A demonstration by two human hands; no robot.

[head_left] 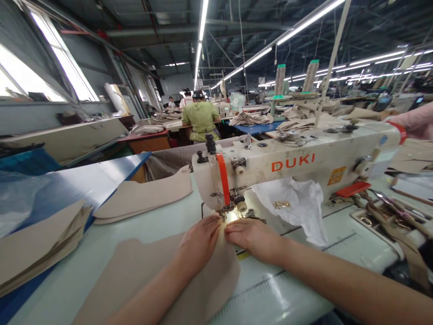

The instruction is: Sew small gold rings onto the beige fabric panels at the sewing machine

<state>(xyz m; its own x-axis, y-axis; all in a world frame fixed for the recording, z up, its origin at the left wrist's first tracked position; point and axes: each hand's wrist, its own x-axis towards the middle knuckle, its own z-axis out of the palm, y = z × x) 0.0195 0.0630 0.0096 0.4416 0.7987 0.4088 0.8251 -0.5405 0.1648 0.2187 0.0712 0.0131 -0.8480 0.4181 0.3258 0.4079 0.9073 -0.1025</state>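
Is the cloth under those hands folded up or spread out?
Mostly spread: the beige fabric panel lies flat on the sewing table, its broad outline showing. Any fold beneath the left hand and right hand is hidden.

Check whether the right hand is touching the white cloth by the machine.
Apart: the head view shows a narrow strip of pale worktop between the right hand and the white cloth.

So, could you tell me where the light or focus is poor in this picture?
In the head view, the windows are washed out white; also in the head view, a bright light spot sits by the right hand and glare whitens part of the blue tabletop; in the head view's background, the worker in green looks soft.
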